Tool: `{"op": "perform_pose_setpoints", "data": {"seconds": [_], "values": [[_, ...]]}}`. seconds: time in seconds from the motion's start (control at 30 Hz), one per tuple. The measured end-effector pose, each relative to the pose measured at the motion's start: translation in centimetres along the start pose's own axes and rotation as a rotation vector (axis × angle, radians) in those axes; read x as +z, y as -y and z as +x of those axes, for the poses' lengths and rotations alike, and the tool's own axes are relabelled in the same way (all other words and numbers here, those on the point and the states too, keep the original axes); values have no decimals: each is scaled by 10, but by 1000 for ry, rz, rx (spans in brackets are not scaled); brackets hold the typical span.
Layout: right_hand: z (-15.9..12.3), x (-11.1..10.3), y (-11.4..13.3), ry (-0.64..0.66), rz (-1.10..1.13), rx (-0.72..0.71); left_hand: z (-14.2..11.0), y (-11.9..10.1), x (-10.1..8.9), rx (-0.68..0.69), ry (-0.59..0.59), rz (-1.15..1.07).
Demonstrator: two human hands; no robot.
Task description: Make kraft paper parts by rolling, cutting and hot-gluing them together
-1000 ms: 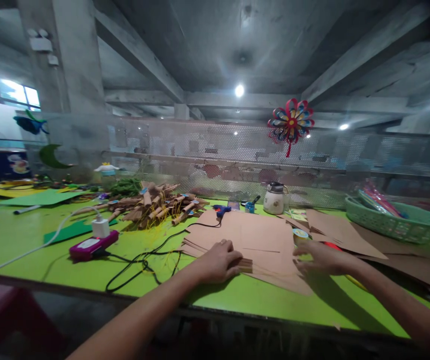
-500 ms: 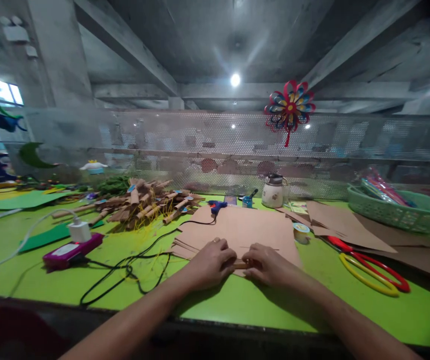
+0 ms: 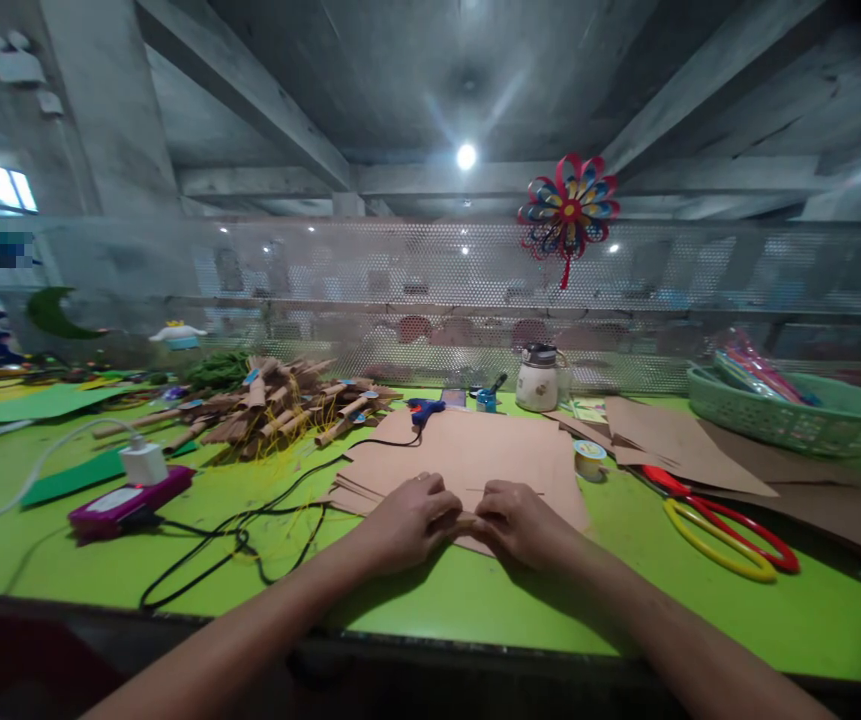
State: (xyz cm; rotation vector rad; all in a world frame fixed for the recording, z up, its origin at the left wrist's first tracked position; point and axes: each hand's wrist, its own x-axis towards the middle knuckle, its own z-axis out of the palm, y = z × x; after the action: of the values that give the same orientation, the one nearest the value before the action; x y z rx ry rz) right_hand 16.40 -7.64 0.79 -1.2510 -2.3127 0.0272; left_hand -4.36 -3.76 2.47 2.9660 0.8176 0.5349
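Between my two hands lies a small rolled strip of brown paper (image 3: 466, 522), partly covered by the fingers. My left hand (image 3: 419, 520) is closed, its curled fingertips on the roll's left end. My right hand (image 3: 516, 522) pinches the right end the same way. Both hands rest over the near edge of a stack of brown kraft paper sheets (image 3: 490, 450). At the far left corner of the stack lies a blue hot glue gun (image 3: 425, 410), its black cord running left. A small roll of tape (image 3: 590, 460) stands by the stack's right side.
Left are a purple power strip (image 3: 130, 503) with a white plug, looped cords and a heap of paper rolls (image 3: 280, 410) with yellow strings. Right lie red-and-yellow scissors (image 3: 730, 530), more brown sheets (image 3: 685, 440) and a green basket (image 3: 842, 410). A white jug (image 3: 538, 380) stands behind.
My hands have come closer together on the paper roll, covering more of it. The whole view has shifted slightly; the things on the table have stayed in place.
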Motion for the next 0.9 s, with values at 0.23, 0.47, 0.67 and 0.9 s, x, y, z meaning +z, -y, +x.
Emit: {"op": "perform_pose_setpoints", "data": {"seconds": [0.23,0.47,0.67,0.9], "values": [[-4,-14,6,-56,97,-8,18,1,-18,84,121,97],[-5,-19,7,-111,118,-18,36,1,-11,69,131,75],[-1,-19,-1,-189,79,42,39,14,5,-3,65,-7],[-1,-25,4,-331,157,90,38,37,-7,-96,27,-205]]}}
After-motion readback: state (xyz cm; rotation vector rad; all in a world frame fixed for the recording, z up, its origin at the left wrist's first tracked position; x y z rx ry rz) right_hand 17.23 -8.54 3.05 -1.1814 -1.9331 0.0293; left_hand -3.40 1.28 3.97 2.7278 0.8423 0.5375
